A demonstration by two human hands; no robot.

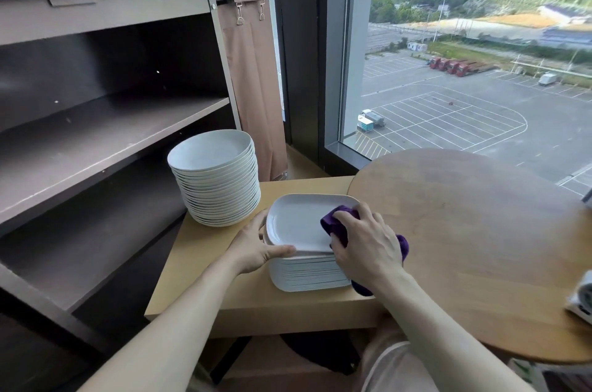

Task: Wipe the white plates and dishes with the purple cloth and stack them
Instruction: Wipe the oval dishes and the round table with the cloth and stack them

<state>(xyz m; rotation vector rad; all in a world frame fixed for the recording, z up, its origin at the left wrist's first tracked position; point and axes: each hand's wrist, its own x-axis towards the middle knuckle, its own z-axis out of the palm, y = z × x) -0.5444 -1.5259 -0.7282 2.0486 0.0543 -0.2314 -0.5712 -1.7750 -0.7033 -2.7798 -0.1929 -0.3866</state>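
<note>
Seemingly cupped right hand (365,244) atop cloth (337,221)

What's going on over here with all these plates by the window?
A person is wiping dishes. Their right hand holds a bunched purple cloth in its grip and presses it onto the top white rounded-square plate, which sits on a stack of matching square plates. Their left hand holds that plate's near-left rim. A tall stack of round white plates stands beside it on the same light wooden table.
</note>
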